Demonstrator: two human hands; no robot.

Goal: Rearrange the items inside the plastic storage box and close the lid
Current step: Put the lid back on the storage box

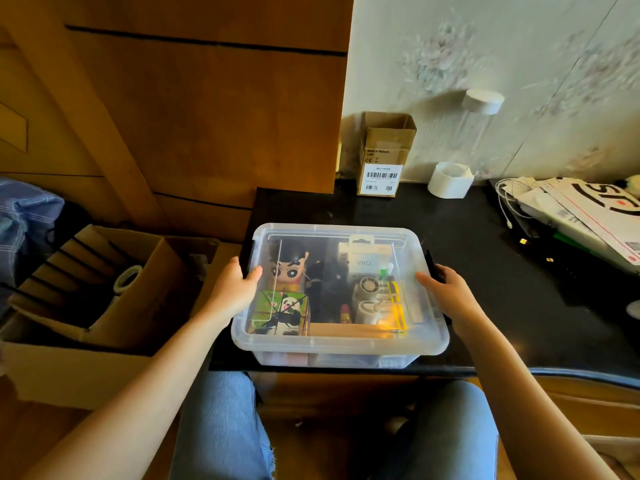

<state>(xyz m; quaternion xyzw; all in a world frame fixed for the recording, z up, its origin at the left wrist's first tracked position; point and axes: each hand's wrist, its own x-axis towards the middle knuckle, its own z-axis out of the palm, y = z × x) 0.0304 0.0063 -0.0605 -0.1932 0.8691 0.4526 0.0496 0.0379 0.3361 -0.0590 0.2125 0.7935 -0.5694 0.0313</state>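
An open cardboard carton (86, 306) is standing on the floor off the left edge of the black tabletop (485, 271), with a roll of tape (127, 277) lying inside it. The left hand (235, 285) is gripping the left side of the clear plastic storage box (339, 348): its fingers are curling over the rim beside the black left latch (250, 258), with the thumb lying on the lid (336, 233). The box is sitting at the front edge of the tabletop, near its left corner, and the transparent lid is lying on top of it. Showing through the lid, a cartoon figure (289, 268) is lying at the back left of the box, a green panda-printed carton (280, 311) is sitting in front of it, a white package marked 880 (363, 261) is at the back centre, and a yellow-and-black item (394, 306) is lying toward the right wall. The right hand (446, 289) is holding the right side of the box, fingers bending onto the lid edge next to the black right latch (433, 268); whether either latch is snapped down cannot be told. A small brown cardboard box (384, 154) is standing at the back edge against the wall, a white cup (450, 180) is standing just right of it, and a heap of printed packaging (585, 216) with white cables (507, 202) is lying at the right edge.
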